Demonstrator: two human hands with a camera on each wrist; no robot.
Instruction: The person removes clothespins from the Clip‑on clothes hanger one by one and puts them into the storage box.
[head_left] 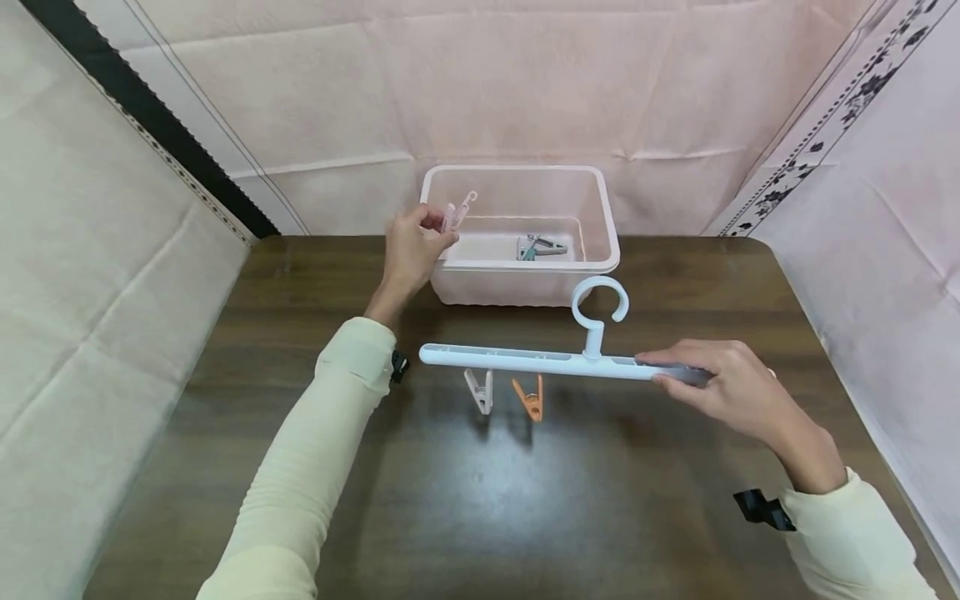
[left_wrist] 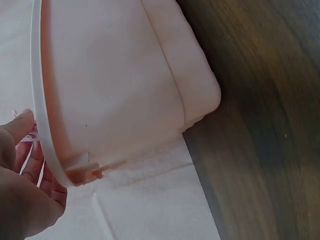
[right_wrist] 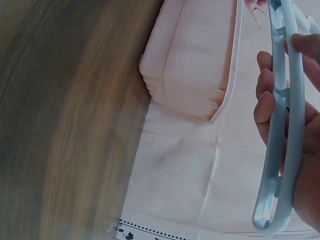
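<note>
My left hand (head_left: 411, 254) pinches a pale pink clothespin (head_left: 463, 208) with a small looped end, above the left side of a pink plastic bin (head_left: 502, 286). In the left wrist view, the bin's rim (left_wrist: 39, 95) partly hides the fingers. My right hand (head_left: 738, 387) grips the right end of a light blue hanger (head_left: 517, 359), its hook upward, in front of the bin. Just below the hanger's bar are a white clothespin (head_left: 482, 392) and an orange clothespin (head_left: 531, 400); whether they touch the bar I cannot tell.
A few clothespins (head_left: 543, 247), grey and teal among them, lie on the bin's floor. The bin stands at the back of a dark wooden table (head_left: 480, 525). Pale cloth (head_left: 510, 83) hangs behind the table and along both sides.
</note>
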